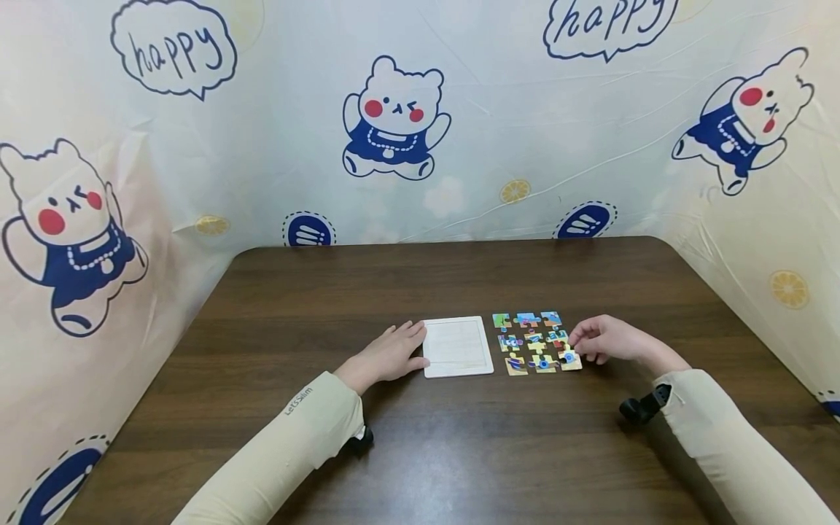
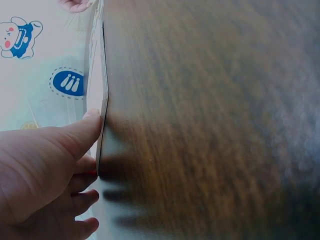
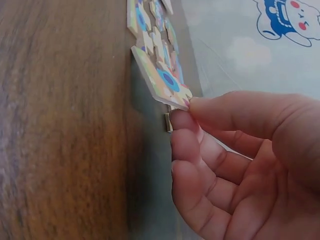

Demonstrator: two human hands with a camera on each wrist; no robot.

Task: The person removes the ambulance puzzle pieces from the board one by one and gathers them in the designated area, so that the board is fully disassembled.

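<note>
My right hand (image 1: 609, 340) pinches a corner puzzle piece (image 3: 159, 80) between thumb and fingertips. In the right wrist view the piece is tilted up off the table, its cream face marked with a blue ring. Several other colourful jigsaw pieces (image 1: 537, 345) lie in loose rows beside it, slightly apart. To their left is a flat white puzzle tray (image 1: 458, 348) with a raised border and nothing in it. My left hand (image 1: 387, 356) rests at the tray's left edge, fingers extended, with the thumb (image 2: 86, 131) against its near corner in the left wrist view.
Everything lies on a dark brown wooden table (image 1: 420, 452) with rounded far corners. Behind it hangs a pale printed curtain (image 1: 472, 131) with cartoon bears. A black strap with a camera (image 1: 643, 407) sits at my right wrist.
</note>
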